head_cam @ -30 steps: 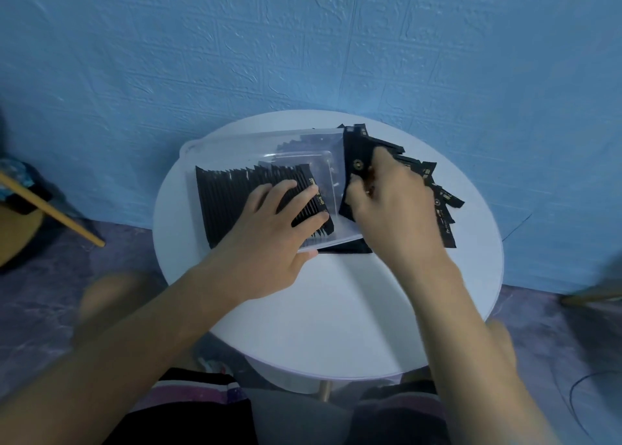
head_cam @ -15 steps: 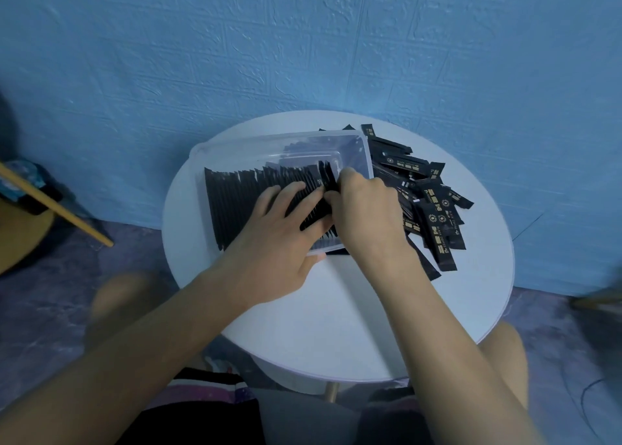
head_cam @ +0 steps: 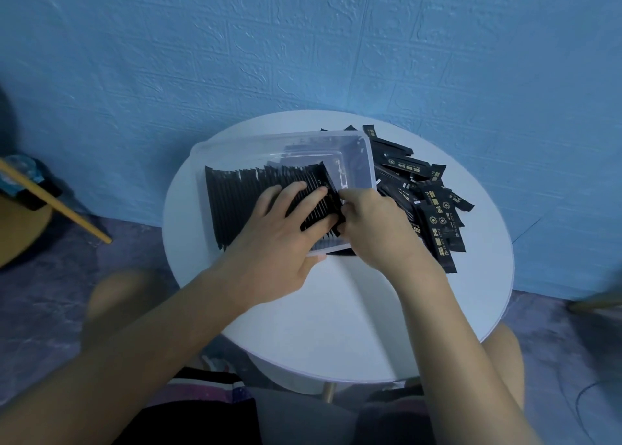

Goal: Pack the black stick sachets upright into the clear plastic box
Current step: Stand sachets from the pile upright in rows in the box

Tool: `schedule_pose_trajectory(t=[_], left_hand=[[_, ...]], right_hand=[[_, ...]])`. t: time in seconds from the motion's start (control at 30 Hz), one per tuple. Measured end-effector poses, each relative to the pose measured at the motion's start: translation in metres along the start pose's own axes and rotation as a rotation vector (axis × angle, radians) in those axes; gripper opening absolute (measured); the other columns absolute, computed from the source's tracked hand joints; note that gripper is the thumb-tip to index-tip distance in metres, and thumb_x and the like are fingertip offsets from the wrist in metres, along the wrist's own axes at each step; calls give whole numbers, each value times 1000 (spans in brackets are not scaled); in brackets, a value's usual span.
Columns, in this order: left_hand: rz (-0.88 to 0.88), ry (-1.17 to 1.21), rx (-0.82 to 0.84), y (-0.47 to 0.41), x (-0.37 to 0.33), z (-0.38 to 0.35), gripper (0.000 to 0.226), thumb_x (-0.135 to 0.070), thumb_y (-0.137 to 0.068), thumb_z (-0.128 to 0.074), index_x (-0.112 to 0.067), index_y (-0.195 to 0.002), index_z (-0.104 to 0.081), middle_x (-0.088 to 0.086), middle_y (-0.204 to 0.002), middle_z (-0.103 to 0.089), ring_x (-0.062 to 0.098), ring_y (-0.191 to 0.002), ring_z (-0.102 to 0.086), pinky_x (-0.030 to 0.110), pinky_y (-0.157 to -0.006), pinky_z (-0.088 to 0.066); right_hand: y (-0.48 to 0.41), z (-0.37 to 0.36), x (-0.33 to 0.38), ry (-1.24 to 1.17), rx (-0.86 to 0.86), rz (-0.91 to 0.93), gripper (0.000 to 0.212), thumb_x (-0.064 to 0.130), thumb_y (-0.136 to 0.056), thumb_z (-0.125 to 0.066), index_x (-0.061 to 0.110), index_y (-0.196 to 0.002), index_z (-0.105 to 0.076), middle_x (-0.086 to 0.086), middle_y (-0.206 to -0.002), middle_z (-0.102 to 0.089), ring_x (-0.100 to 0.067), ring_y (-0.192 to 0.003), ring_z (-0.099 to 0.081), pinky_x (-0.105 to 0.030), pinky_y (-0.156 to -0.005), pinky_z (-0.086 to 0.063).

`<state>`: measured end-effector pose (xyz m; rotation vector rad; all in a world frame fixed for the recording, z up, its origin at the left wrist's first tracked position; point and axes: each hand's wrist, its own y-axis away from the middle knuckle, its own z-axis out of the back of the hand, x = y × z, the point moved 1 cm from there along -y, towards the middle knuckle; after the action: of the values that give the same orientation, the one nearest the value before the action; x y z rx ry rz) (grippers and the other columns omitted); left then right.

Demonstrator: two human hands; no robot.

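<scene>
We are sitting with our knees tucked under the near edge of the round white bench (head_cam: 336, 316), both forearms reaching over that edge. A broad band of white top is showing between the near edge and the box (head_cam: 279, 140), and this is where our wrists are crossing.

Our left hand (head_cam: 274, 246) is lying flat, with its fingers straight and spread across the tops of the row (head_cam: 235, 202). It is pressing the row down and gripping nothing, and its thumb is resting at the box's near rim. The row is standing on edge in the left and middle of the box, running from the left wall towards the right.

Our right hand (head_cam: 373, 229) is meeting the row's right end, just beside the left fingertips. Its fingers are curling round the end sachet (head_cam: 331, 189), which is leaning to the right at the end of the row. Past it, the right part of the box is showing its see-through floor up to the right wall.

The box is sitting left of centre, its left wall near the bench's left edge. To its right the pile (head_cam: 437, 215) of loose sachets is lying flat and crisscrossed. It is touching the box's right wall, wrapping behind the far right corner and spreading towards the bench's right edge.

Beyond the far edge a blue textured wall (head_cam: 303, 47) is rising close behind the bench.
</scene>
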<state>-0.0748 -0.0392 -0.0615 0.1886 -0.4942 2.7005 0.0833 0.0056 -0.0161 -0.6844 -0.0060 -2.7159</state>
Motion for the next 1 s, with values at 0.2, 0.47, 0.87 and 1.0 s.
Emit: schedule_pose_trajectory(t=[0.2, 0.47, 0.87, 1.0], left_hand=[[-4, 7, 5, 0, 1, 1, 57, -46, -94, -54, -26, -147, -46, 9, -159, -35, 38, -144, -31, 56, -117, -22], [13, 0, 10, -1, -1, 2, 68, -47, -93, -58, -26, -154, -37, 7, -160, -33, 37, -145, -30, 56, -117, -23], [11, -24, 44, -3, 0, 2, 62, -46, -93, -54, -21, -150, -44, 9, -159, -35, 38, -143, -31, 56, -116, -25], [19, -29, 31, -1, -2, 1, 65, -46, -93, -58, -20, -150, -44, 11, -162, -30, 39, -148, -25, 58, -119, -18]], right_hand=[[3, 4, -1, -80, 10, 0, 23, 5, -96, -39, 12, -97, -61, -13, -83, -70, -39, -86, -66, -42, -75, -54], [-2, 3, -6, -131, 34, -52, 31, 8, -93, -35, 13, -100, -64, -14, -86, -72, -37, -86, -70, -47, -76, -58], [-8, 3, 2, 26, 69, -84, 15, 6, -91, -48, 14, -90, -61, -10, -84, -68, -36, -80, -56, -33, -65, -39], [-10, 0, -1, -30, 91, -93, 25, 9, -91, -41, 17, -94, -65, -10, -86, -72, -36, -85, -65, -38, -74, -55]])
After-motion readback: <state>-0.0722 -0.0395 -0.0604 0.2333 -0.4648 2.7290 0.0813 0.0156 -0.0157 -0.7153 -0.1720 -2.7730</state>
